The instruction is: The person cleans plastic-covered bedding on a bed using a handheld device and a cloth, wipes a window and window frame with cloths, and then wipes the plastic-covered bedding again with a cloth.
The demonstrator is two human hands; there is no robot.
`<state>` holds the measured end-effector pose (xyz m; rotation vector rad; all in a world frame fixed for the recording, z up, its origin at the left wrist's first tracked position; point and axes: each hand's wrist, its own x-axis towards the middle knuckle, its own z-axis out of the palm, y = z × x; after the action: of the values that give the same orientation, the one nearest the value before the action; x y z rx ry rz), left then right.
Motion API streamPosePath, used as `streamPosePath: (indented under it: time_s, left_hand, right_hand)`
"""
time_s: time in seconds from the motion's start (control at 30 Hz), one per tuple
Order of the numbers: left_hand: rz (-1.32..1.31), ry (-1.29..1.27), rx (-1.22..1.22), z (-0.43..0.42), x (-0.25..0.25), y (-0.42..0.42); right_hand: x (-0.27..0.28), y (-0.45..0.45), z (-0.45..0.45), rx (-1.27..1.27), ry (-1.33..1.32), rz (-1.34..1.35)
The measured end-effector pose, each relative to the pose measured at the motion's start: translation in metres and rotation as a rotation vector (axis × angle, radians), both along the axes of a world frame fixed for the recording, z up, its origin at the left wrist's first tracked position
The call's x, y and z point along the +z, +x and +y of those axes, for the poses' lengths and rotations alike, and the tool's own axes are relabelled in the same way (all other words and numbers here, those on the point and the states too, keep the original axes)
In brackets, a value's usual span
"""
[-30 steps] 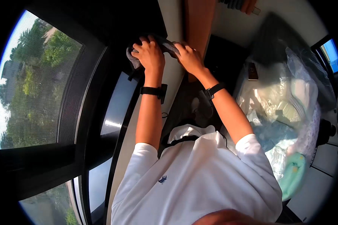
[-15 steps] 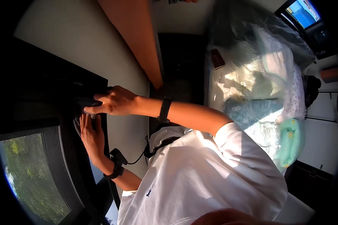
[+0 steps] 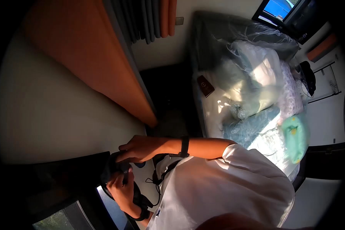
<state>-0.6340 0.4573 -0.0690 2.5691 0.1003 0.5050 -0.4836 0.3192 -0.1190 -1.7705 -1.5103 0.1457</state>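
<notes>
Both hands are together at the edge of the dark window frame [image 3: 71,168] at lower left. Between them is a dark, bunched cloth [image 3: 110,168], partly in shadow. My right hand [image 3: 136,149] grips its upper part, fingers bent and pointing left. Just below, my left hand [image 3: 120,191] curls its fingers round the lower part of the dark cloth. Each wrist wears a black band. The cloth's far side is lost in the dark, so I cannot tell how much of it touches the frame.
An orange curtain [image 3: 92,65] hangs along the pale wall [image 3: 46,103]. Behind stands a plastic-covered bed [image 3: 218,119] with bedding, a dark red booklet [image 3: 206,86] and a rolled green blanket [image 3: 295,138]. A black cable [image 3: 157,188] hangs near my waist.
My view has turned, so the window sits lower and more curtain shows. Both hands, still on the dark cloth, are now at the frame's corner and closer to my body.
</notes>
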Motion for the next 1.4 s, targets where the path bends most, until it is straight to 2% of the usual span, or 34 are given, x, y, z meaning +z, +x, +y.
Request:
streamPosePath:
  time_s: [0.07, 0.13, 0.2, 0.23, 0.3, 0.33, 0.4, 0.47, 0.5, 0.53, 0.57, 0.6, 0.63, 0.7, 0.73, 0.8, 0.83, 0.9, 0.93, 1.0, 1.03, 1.1, 1.13, 1.2, 1.27, 1.3, 1.37, 1.4]
  left_hand:
    - [0.102, -0.103, -0.101, -0.017, -0.004, 0.027]
    - [0.098, -0.318, -0.211, -0.035, 0.001, 0.056]
    - [0.123, -0.406, -0.322, -0.045, -0.005, 0.081]
    - [0.109, -0.404, -0.337, -0.051, -0.017, 0.099]
    - [0.049, -0.551, -0.484, -0.064, -0.04, 0.129]
    - [0.06, -0.55, -0.503, -0.075, -0.038, 0.145]
    - [0.201, -0.657, -0.325, -0.096, -0.032, 0.174]
    - [0.216, -0.651, -0.385, -0.107, -0.047, 0.2]
    - [0.237, -0.654, -0.437, -0.113, -0.057, 0.215]
    - [0.236, -0.648, -0.452, -0.121, -0.063, 0.228]
    - [0.136, -0.477, -0.493, -0.131, -0.068, 0.241]
    - [0.041, -0.308, -0.524, -0.139, -0.076, 0.252]
    - [0.044, -0.305, -0.526, -0.142, -0.09, 0.268]
    - [0.704, -0.21, -0.405, -0.147, -0.121, 0.314]
    - [0.686, -0.203, -0.398, -0.159, -0.129, 0.33]
    - [0.829, -1.044, 0.064, -0.182, -0.146, 0.354]
    - [0.825, -1.017, 0.066, -0.182, -0.161, 0.376]
    - [0.926, -1.314, -0.253, -0.181, -0.194, 0.413]
    - [0.944, -1.294, -0.243, -0.189, -0.205, 0.433]
    - [0.842, -1.598, -0.509, -0.22, -0.215, 0.484]
    - [0.86, -1.587, -0.506, -0.244, -0.199, 0.497]
    - [0.729, -1.819, -0.606, -0.301, -0.154, 0.52]
    - [0.75, -1.811, -0.612, -0.323, -0.151, 0.547]
    - [0.136, -0.857, -0.828, -0.362, -0.145, 0.604]
    - [0.303, -1.158, -0.617, -0.388, -0.099, 0.632]
    - [0.318, -1.163, -0.621, -0.394, -0.099, 0.653]
    - [0.225, -0.82, -0.751, -0.411, -0.096, 0.691]
    - [0.226, -0.836, -0.768, -0.429, -0.082, 0.696]
  right_hand:
    - [0.004, 0.026, -0.029, -0.104, -0.068, 0.01]
    - [0.009, 0.039, -0.057, -0.17, -0.064, 0.05]
    - [0.019, 0.056, -0.082, -0.372, 0.156, 0.301]
    - [0.013, 0.065, -0.096, -0.382, 0.159, 0.283]
    - [-0.01, 0.073, -0.125, -0.347, -0.002, 0.661]
    - [-0.008, 0.078, -0.142, -0.367, 0.006, 0.667]
    - [0.002, 0.092, -0.175, -0.204, 0.067, 0.504]
    - [0.044, 0.107, -0.214, -0.353, -0.182, 0.639]
    - [0.05, 0.112, -0.229, -0.365, -0.173, 0.631]
    - [0.054, 0.116, -0.243, -0.543, -0.199, 0.605]
    - [0.055, 0.122, -0.258, -0.719, -0.228, 0.576]
    - [0.053, 0.129, -0.27, -0.724, -0.226, 0.578]
    - [0.049, 0.138, -0.281, -0.913, -0.381, 0.493]
    - [0.032, 0.149, -0.301, -1.203, -0.653, 0.273]
    - [0.014, 0.151, -0.313, -1.2, -0.638, 0.258]
    - [-0.021, 0.162, -0.332, -1.145, -0.619, 0.454]
    - [-0.021, 0.176, -0.335, -1.145, -0.593, 0.466]
    - [-0.005, 0.188, -0.34, -0.96, -0.516, 0.701]
    - [0.012, 0.196, -0.345, -0.96, -0.501, 0.725]
    - [0.046, 0.221, -0.355, -0.691, -0.582, 0.783]
    - [0.043, 0.235, -0.365, -0.695, -0.571, 0.798]
    - [0.034, 0.262, -0.388, -0.654, -0.359, 0.699]
    - [0.035, 0.275, -0.401, -0.669, -0.35, 0.709]
    - [0.039, 0.3, -0.428, -0.946, -0.128, 0.67]
    - [-0.015, 0.338, -0.451, -1.224, 0.186, 0.449]
    - [-0.016, 0.356, -0.463, -1.236, 0.18, 0.457]
    - [-0.011, 0.399, -0.482, -1.487, -0.255, -0.533]
    - [-0.015, 0.422, -0.491, -1.497, -0.273, -0.545]
